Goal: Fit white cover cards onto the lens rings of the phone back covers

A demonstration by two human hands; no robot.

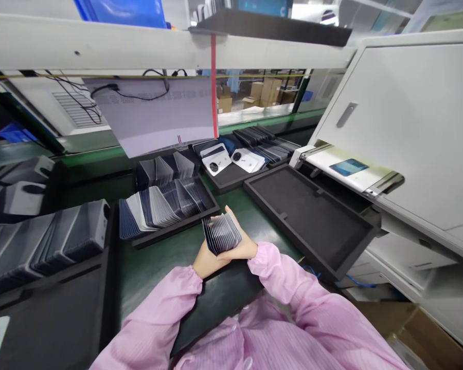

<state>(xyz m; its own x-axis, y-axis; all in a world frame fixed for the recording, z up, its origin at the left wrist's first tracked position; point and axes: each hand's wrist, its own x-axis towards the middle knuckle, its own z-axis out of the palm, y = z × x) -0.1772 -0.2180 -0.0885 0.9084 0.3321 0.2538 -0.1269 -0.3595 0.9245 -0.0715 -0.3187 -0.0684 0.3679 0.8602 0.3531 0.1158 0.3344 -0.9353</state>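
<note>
A stack of thin phone back panels (pixel 221 234) stands fanned between my two hands, above the green bench. My left hand (pixel 209 260) is closed round its lower left side, and my right hand (pixel 242 245) grips the right side with the thumb across the front. Some fingers are hidden behind the stack. Just left of my hands, a black foam tray (pixel 177 228) carries rows of similar dark and pale panels (pixel 158 208). To the right lies a bare black tray (pixel 312 216).
Behind, another tray (pixel 231 177) holds white panels with round camera cut-outs (pixel 216 159). More panel rows (pixel 61 236) fill the left side. A white machine (pixel 420 118) stands at right, with a panel (pixel 349 166) on its conveyor. A shelf beam (pixel 100 43) crosses overhead.
</note>
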